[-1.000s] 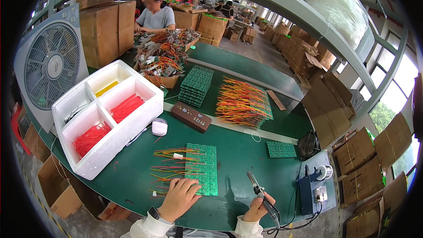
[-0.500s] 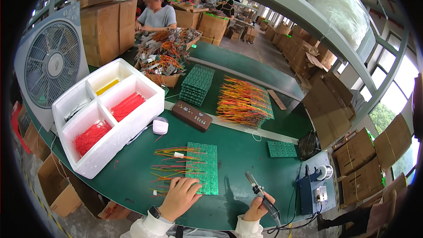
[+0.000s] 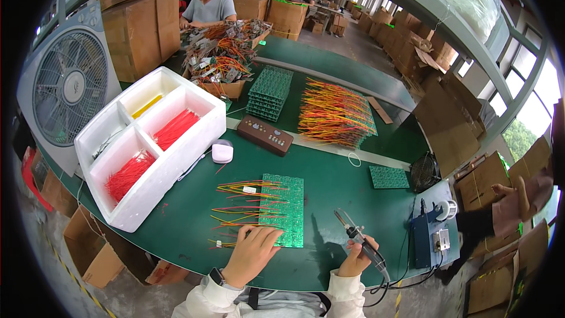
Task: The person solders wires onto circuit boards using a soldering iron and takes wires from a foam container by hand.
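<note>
A green circuit-board panel (image 3: 288,209) lies on the bench, with red and yellow wires (image 3: 238,211) reaching out past its left side. At the panel's lower left corner is my left hand (image 3: 253,253), fingers bent and closed around a wire (image 3: 222,244) that runs in from the left. The fingertips press at the board and partly hide the grip. To the right of the panel, my right hand (image 3: 356,259) is closed around a soldering iron (image 3: 368,249). Its tip points up and left, apart from the board.
A white foam box (image 3: 135,206) of red wires and a fan (image 3: 70,85) stand left. Behind are a brown case (image 3: 265,135), stacked boards (image 3: 269,94) and a wired-board pile (image 3: 335,112). The blue soldering station (image 3: 426,235) and a small board (image 3: 388,177) are right. A co-worker (image 3: 209,9) sits beyond.
The whole view has shifted, so the bench things appear farther right. Both hands keep their places and grips. More of a person at the far right has come into view.
</note>
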Demonstrator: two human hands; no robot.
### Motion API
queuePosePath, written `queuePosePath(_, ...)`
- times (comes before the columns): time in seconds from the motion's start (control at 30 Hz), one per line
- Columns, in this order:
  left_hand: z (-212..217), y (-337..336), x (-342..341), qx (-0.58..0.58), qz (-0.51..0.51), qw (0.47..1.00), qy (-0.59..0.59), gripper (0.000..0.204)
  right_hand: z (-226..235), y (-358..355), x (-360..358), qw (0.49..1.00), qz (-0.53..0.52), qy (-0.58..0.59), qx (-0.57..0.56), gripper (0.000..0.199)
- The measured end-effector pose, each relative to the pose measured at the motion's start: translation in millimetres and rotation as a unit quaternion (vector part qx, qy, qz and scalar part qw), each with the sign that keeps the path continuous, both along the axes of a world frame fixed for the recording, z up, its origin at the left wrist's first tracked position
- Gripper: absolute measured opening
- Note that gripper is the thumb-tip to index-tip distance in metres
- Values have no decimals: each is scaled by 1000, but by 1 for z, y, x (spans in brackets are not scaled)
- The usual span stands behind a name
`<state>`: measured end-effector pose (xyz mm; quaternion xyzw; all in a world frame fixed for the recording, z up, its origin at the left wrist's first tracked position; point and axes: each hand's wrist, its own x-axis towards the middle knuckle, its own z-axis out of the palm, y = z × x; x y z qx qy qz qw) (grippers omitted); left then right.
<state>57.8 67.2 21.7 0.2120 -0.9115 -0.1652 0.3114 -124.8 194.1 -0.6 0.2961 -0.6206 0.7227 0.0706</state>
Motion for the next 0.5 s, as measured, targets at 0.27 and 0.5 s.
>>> queuePosePath(0.27,5,2,-9,-27,-5,999,-23,42,-7,5,-5,1000,-1,14,17,36)
queuePosePath(0.5,4,4,-9,-34,-35,998,-33,42,1,-1,-6,999,-5,21,36,34)
